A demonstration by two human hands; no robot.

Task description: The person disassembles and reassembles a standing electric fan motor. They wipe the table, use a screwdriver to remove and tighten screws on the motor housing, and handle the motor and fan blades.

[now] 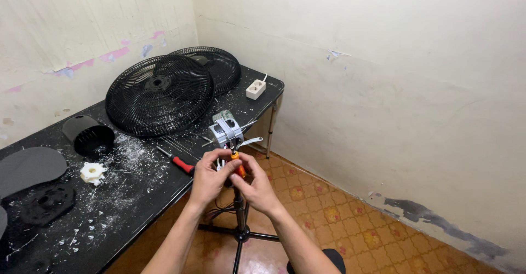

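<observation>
A grey fan motor (225, 132) sits on top of a black stand pole (239, 211) beside the table edge. My right hand (256, 185) grips an orange-handled screwdriver (238, 163) whose tip points up into the underside of the motor. Just left of it, my left hand (209, 176) is cupped under the motor, fingers touching its lower part and the screwdriver. Both hands meet below the motor, hiding its base.
A black table (137, 197) strewn with white chips holds two black fan grilles (160, 93), a red-handled screwdriver (178, 162), a black motor cover (87, 134), a white plastic part (92, 172), a grey blade (30, 167) and a white socket (256, 89). Walls close on two sides; tiled floor below.
</observation>
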